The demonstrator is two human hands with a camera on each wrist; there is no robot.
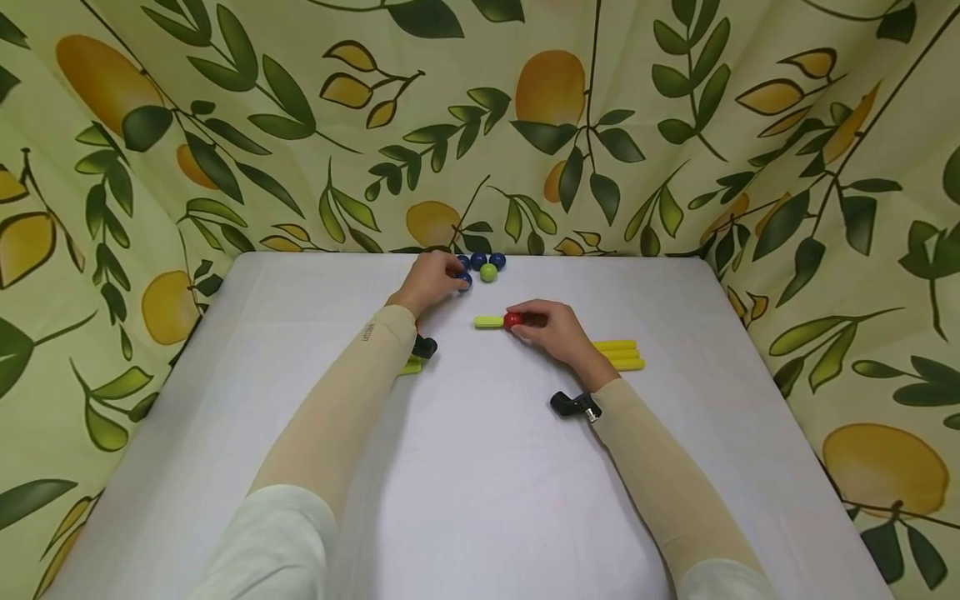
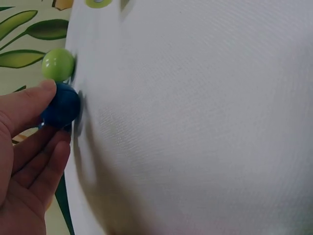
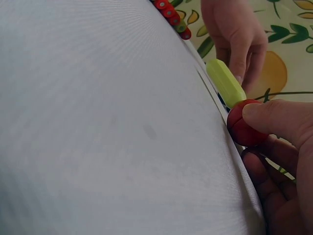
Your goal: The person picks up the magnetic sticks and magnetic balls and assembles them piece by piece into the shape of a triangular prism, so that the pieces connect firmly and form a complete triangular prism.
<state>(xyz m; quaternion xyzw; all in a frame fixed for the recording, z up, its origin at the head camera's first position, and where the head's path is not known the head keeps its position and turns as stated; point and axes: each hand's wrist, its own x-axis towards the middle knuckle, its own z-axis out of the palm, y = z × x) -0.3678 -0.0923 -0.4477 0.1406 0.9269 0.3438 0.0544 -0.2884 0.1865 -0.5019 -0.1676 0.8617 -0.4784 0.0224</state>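
Note:
At the far edge of the table, my left hand point(image 1: 431, 282) pinches a blue ball point(image 2: 63, 105) between thumb and fingers. Close beside it are a green ball point(image 1: 488, 272) and several other blue balls point(image 1: 478, 261). Nearer the table's middle, my right hand point(image 1: 551, 327) holds a red ball point(image 3: 244, 123) between thumb and fingertips. A yellow-green rod point(image 3: 225, 82) sticks out from that red ball, pointing toward the left in the head view.
Several yellow rods point(image 1: 621, 355) lie side by side behind the right wrist. Yellow-green pieces point(image 1: 411, 365) show partly from under the left forearm. The right wrist view has a row of red and green round pieces point(image 3: 172, 17) at the edge. A patterned curtain point(image 1: 480, 125) surrounds the white table point(image 1: 480, 483).

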